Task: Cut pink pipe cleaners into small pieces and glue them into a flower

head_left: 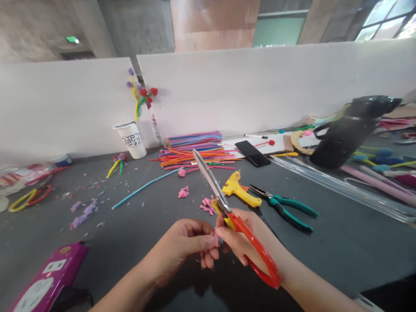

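2 hands meet over the dark table, a small pink piece between their fingertips.

The left hand is nearly closed, its thumb and index finger pinched on the pink piece, its other fingers curled loosely below. The right hand holds the red-handled scissors, blades together and pointing up and away from the person; its thumb tip reaches the pink piece, though whether it presses on it or sits just beside it I cannot tell. Just beyond the hands lies a loose heap of pink scraps, with a smaller pink cluster further left. The yellow glue gun rests near the scissors, and the green-handled pliers lie open to its right.
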Tool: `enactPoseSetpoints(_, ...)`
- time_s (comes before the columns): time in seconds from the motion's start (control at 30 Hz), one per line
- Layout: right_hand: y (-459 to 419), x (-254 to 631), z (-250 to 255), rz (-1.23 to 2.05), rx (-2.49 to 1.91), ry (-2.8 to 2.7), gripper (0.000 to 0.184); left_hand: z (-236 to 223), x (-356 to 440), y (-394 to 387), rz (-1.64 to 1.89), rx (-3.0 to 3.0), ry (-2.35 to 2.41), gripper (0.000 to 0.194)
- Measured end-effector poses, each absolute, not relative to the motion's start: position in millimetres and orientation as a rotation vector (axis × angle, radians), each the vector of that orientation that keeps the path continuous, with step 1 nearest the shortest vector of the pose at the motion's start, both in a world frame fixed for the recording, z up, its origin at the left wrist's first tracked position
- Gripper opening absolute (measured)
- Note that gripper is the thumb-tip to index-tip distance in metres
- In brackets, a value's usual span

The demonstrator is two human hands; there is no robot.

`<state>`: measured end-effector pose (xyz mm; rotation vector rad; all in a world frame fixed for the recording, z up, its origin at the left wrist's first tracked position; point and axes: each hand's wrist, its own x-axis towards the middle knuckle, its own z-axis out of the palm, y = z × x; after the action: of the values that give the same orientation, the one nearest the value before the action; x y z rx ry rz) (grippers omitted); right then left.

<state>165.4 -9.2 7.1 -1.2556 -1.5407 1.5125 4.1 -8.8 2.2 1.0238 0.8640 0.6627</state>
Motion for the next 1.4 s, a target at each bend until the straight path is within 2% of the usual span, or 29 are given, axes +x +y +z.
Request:
enactPoseSetpoints(0.37, -10.9, 162.0, 3.1, 1.287, -1.324, -1.671, 0.013, 2.1, 8.7, -10.4, 0.737, 1.181, 1.038, 0.006)
enactPoseSetpoints(0.47, -11.8, 166.0, 3.2, 1.073, -1.317, -1.788, 0.02, 6.5, 5.7, -8.4, 0.911, 1.111, 1.059, 0.002)
enactPoseSetpoints(0.6, -16.1, 172.8, 2.1, 0.77, -1.415, -1.992, 0.027, 12.4, -3.4, -5.6, 1.202, 1.027, 0.996, 0.006)
enactPoseSetpoints(0.83, -21.6, 177.1, -10.8, 0.316, -1.505, -2.293, 0.031, 15.4, -9.6, -8.3, 1.412, 0.992, 0.928, 0.004)
enactPoseSetpoints(1.4, -19.7, 179.6, -21.0, -0.002, -1.394, -2.325, 0.036, 15.2, -9.5, -8.5, 1.421, 0.973, 0.862, 0.004)
